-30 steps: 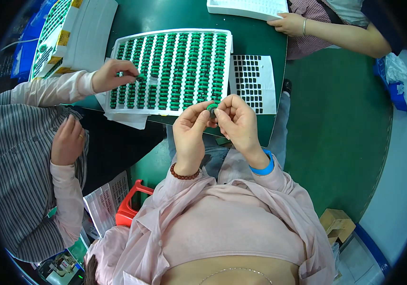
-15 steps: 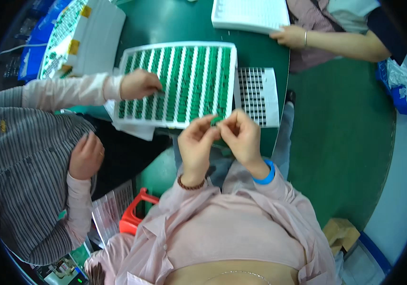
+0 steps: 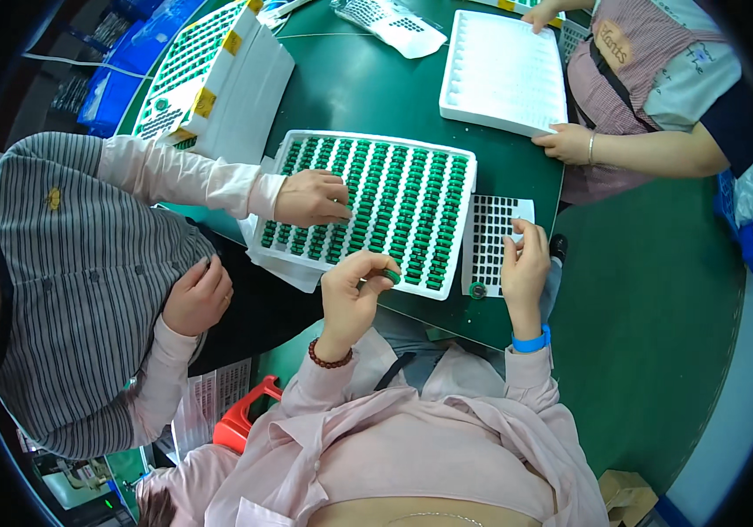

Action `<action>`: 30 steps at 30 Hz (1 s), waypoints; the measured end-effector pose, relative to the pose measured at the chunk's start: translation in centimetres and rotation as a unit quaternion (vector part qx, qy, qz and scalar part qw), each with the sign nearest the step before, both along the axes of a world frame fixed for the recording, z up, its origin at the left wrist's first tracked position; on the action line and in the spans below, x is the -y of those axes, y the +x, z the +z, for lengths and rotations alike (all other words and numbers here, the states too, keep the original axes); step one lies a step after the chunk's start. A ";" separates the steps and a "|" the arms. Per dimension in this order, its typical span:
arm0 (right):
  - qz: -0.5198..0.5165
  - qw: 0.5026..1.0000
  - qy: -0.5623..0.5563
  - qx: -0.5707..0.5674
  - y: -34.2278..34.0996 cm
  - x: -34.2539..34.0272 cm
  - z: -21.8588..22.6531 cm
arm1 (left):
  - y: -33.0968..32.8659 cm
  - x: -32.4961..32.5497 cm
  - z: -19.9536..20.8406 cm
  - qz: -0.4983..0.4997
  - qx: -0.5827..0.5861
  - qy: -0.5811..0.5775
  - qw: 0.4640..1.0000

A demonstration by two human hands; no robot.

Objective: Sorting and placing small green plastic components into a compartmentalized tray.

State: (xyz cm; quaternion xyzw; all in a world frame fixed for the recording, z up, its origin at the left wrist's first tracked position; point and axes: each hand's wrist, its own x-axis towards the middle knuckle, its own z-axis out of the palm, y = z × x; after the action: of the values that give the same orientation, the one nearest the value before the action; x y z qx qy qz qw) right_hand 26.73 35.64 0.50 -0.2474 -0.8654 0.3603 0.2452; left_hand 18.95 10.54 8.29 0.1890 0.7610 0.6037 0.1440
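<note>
My left hand [image 3: 352, 300] pinches a small green ring [image 3: 389, 277] between thumb and fingers, just above the near edge of a white foam tray [image 3: 466, 211]. Rows of similar green rings fill that tray. To its right lies a pale sheet with a grid of black pads [image 3: 490, 230], and my right hand [image 3: 526, 268] reaches over it. Thumb and forefinger are bent together at the sheet's right side; whatever is between them is hidden. One more green ring [image 3: 478, 290] with a dark middle rests on the sheet's near corner.
At left, a co-worker's hand [image 3: 313, 198] reaches into the tray. Across the table another person holds an empty white tray [image 3: 504, 75]. Stacked white trays [image 3: 240, 97] stand at the back left, with a bagged pad sheet [image 3: 394, 25] behind. A red stool [image 3: 240, 420] is at lower left.
My hands, together at a green piece before, have parted: the right moved onto the pad sheet, the left keeps the green ring. The view has shifted, showing more of the far table.
</note>
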 end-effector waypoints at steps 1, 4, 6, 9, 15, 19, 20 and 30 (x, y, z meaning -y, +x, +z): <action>0.005 1.000 -0.003 0.000 0.0 -0.1 -0.8 | -0.3 0.2 0.2 0.005 0.000 -0.003 1.000; 0.008 0.991 0.118 0.062 0.3 0.4 -2.7 | -1.3 0.1 1.1 -0.005 -0.059 -0.053 0.997; 0.012 0.990 0.127 0.063 0.2 0.6 -2.8 | -2.0 0.1 1.7 -0.003 -0.079 -0.072 0.994; 0.017 0.990 0.129 0.048 0.3 0.4 -2.6 | -3.7 -0.3 2.4 0.020 -0.161 -0.104 0.981; 0.017 0.993 0.116 0.019 0.6 0.3 -3.5 | -11.4 -0.3 4.9 0.094 -0.435 -0.203 0.872; 0.016 0.993 0.117 -0.009 0.9 0.1 -4.0 | -16.9 1.1 4.2 0.107 -0.422 -0.287 0.853; 0.018 0.992 0.121 -0.015 0.9 0.2 -4.2 | -18.4 1.8 3.0 0.097 -0.433 -0.321 0.837; 0.023 0.990 0.130 -0.041 0.9 0.3 -4.7 | -26.7 5.4 -7.9 0.065 -0.430 -0.397 0.808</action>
State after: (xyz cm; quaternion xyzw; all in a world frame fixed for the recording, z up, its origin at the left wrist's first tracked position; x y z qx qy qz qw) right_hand 27.59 35.30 -4.21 -0.1788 -0.8994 0.2600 0.3026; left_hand -7.74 5.09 0.43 0.3054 0.9290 0.1140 -0.1752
